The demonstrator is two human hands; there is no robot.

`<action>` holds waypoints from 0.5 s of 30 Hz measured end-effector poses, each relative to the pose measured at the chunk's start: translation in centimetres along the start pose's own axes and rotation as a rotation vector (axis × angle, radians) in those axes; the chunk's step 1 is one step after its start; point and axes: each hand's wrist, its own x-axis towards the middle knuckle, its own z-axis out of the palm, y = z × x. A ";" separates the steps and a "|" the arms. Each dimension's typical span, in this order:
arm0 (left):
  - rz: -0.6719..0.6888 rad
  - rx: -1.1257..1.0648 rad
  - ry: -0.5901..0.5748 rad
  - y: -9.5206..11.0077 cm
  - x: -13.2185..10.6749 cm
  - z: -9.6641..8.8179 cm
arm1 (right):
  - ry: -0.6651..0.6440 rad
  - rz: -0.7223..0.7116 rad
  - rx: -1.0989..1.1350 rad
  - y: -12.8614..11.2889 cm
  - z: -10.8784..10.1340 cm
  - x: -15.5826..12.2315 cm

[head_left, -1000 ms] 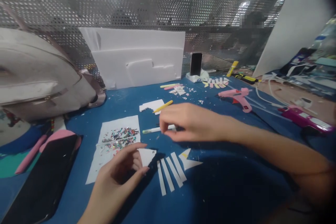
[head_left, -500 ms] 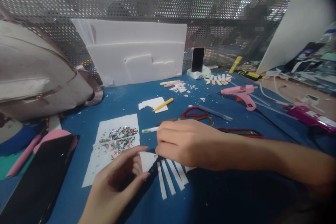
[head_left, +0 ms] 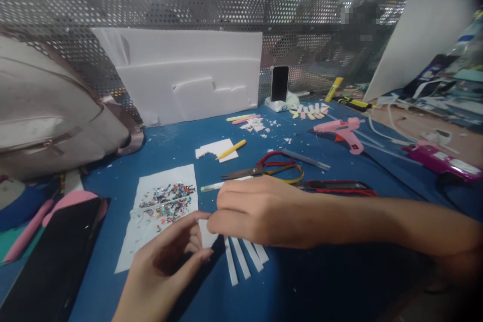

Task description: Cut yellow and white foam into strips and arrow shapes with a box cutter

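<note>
Between the thumb and fingers of my left hand [head_left: 169, 256] is a small white foam piece [head_left: 207, 235]. My right hand [head_left: 251, 211] has its fingers curled over the right end of that piece; its fingertips and anything in them are hidden. Several narrow white strips [head_left: 240, 259] are fanned out on the blue table just below my right hand. To the left, a creased white sheet [head_left: 132, 241] carries a heap of shiny multicoloured confetti [head_left: 171, 198]. Behind my right hand are red-and-yellow-handled scissors [head_left: 260, 168] and a white pen with a green end [head_left: 211, 187], partly covered.
A pink glue gun [head_left: 345, 133] and a purple one [head_left: 443, 158] lie at the right. A red-and-black cutter [head_left: 339, 187] is beyond my right wrist. A yellow marker [head_left: 231, 150] rests on cut white card. A dark phone [head_left: 49, 261] and pale bag [head_left: 56, 110] are left.
My right hand has shifted slightly left and now covers the right tip of the white foam piece. More of the scissors and cutter shows. The view has turned a little to the right.
</note>
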 end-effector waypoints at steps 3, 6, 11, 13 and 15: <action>-0.014 0.007 0.021 0.0 -0.1 -0.1 | -0.027 0.003 0.146 0.4 0.2 -0.2; -0.001 -0.005 0.045 -0.1 -0.1 -0.1 | -0.038 0.035 0.208 0.7 0.1 -0.3; 0.003 -0.009 0.047 0.1 0.0 0.1 | -0.080 0.034 0.241 0.6 -0.9 -0.2; -0.003 -0.004 0.040 0.2 0.0 0.1 | -0.089 0.035 0.252 0.5 -1.2 -0.2; -0.009 0.002 0.034 0.1 -0.1 0.1 | -0.067 0.053 0.265 0.4 -1.4 -0.1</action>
